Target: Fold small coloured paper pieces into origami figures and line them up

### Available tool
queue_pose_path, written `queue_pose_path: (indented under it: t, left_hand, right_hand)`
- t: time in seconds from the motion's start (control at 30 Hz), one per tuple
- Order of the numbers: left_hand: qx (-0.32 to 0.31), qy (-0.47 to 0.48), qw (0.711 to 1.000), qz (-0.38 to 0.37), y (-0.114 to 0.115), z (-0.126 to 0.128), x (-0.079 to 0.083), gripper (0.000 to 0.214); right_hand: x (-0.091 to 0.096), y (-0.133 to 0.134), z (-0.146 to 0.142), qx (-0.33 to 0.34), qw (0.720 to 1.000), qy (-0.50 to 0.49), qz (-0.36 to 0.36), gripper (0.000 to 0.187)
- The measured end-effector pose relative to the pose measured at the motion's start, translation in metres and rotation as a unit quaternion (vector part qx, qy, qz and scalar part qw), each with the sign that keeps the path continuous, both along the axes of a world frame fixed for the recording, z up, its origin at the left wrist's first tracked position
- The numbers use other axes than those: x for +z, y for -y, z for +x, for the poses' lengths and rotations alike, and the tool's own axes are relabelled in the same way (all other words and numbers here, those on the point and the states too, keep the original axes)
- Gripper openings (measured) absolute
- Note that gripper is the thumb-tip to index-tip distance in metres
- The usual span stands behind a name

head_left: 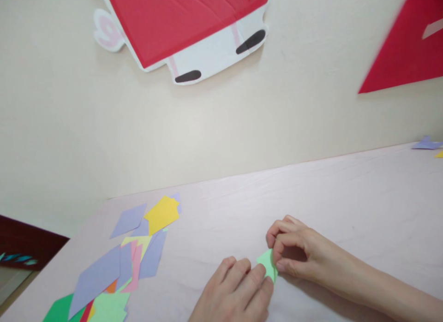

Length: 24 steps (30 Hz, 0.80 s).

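A small piece of light green paper (266, 262) lies on the pale cloth-like surface between my two hands, with a crease or folded edge on its right side. My left hand (238, 287) comes from below and holds the paper down, its bent fingertips on the lower left part; the thumb is hidden. At the paper's right edge, my right hand (294, 248) pinches it between thumb and index finger, the other fingers curled above. The fingers of both hands cover part of the paper.
At the left lie overlapping paper pieces, among them a yellow piece (162, 215), a purple sheet (97, 276) and a pink strip (136, 264). A purple scrap (426, 143) sits at the far right edge. Behind rises a wall (207, 137) with a red-and-white decoration (194, 22).
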<state>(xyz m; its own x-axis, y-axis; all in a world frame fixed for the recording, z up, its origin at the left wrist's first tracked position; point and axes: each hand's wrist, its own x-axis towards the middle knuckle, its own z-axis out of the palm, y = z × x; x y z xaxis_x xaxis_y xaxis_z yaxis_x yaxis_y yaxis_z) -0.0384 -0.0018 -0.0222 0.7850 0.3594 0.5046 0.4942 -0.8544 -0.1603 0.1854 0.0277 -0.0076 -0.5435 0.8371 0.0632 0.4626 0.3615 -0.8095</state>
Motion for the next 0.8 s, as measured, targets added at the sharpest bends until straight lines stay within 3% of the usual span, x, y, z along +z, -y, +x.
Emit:
queue_pose_path:
  t: [0.17,0.43,0.8]
  left_hand:
    - [-0.005,-0.007,1.0,0.008,0.002,0.002,0.001,0.013]
    - [-0.014,0.001,0.999,-0.038,0.001,0.002,0.004,0.018]
    - [-0.02,-0.004,0.998,-0.053,0.002,0.001,0.004,0.019]
  right_hand:
    - [-0.001,0.004,-0.006,-0.015,0.999,0.03,0.04,0.017]
    - [-0.003,0.007,-0.01,-0.025,0.995,0.04,0.088,0.018]
    - [-0.002,0.011,-0.011,-0.045,0.996,0.026,0.075,0.021]
